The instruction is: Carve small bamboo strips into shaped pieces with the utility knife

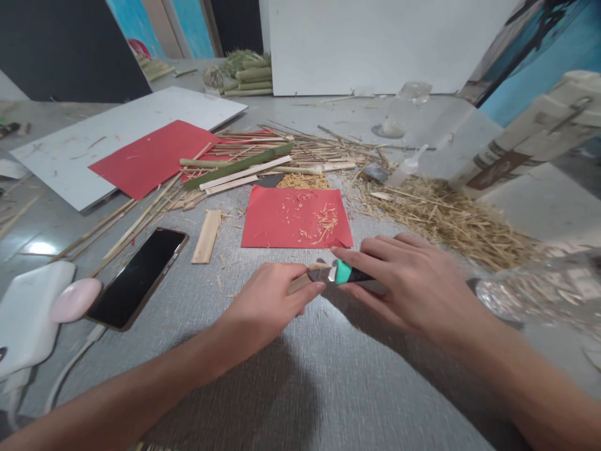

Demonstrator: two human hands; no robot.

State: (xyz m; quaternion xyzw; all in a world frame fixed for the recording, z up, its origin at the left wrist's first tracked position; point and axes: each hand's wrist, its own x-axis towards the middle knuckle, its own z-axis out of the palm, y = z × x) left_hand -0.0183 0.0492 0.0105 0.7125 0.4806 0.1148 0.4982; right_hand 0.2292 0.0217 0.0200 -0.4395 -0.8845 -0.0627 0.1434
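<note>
Near the middle of the grey table, my left hand [272, 294] is closed on a small piece of wood [299, 284], pinched between thumb and fingers. My right hand [404, 282] grips a utility knife [345, 272] with a green and black handle. Its blade points left and lies against the wood by my left thumb. Just beyond both hands is a sheet of red paper [291, 219] with pale shavings on it. A flat wooden strip [206, 237] lies to the left of the paper.
A phone [138, 279] and a white power bank [35, 313] lie at left. Behind are bamboo sticks [253, 163] and a white board [141, 106]. Straw [446, 219], a plastic bottle [539, 288] and a carton [530, 134] are at right.
</note>
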